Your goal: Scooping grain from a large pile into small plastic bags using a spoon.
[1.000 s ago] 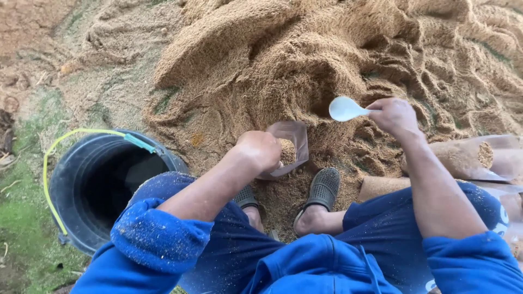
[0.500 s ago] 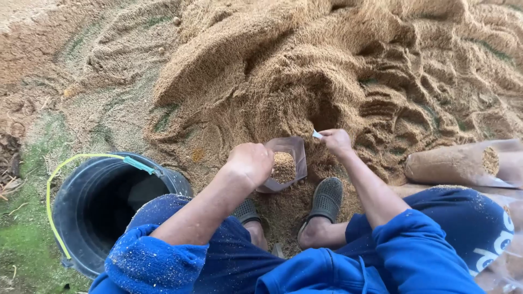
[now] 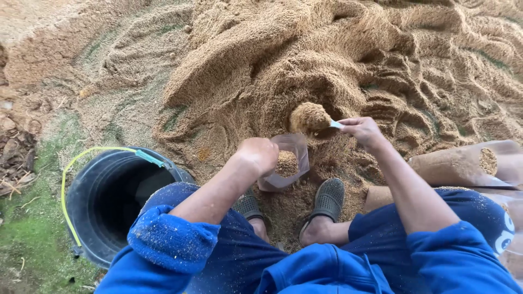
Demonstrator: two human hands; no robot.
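The left hand (image 3: 260, 155) is closed around the top edge of a clear plastic bag (image 3: 284, 166) and holds it open. The bag stands on the ground by the person's feet and has some sawdust in it. The right hand (image 3: 362, 130) pinches the handle of a white scoop (image 3: 313, 118). The scoop is heaped full of sawdust and sits just above the bag, a little behind it. A big pile of sawdust (image 3: 338, 60) spreads out in front. A black bucket (image 3: 111, 204) with a yellow-green handle stands near the left knee. Filled bags (image 3: 463, 166) lie on their sides by the right arm. Dark green shoes (image 3: 327, 198) are on the feet.
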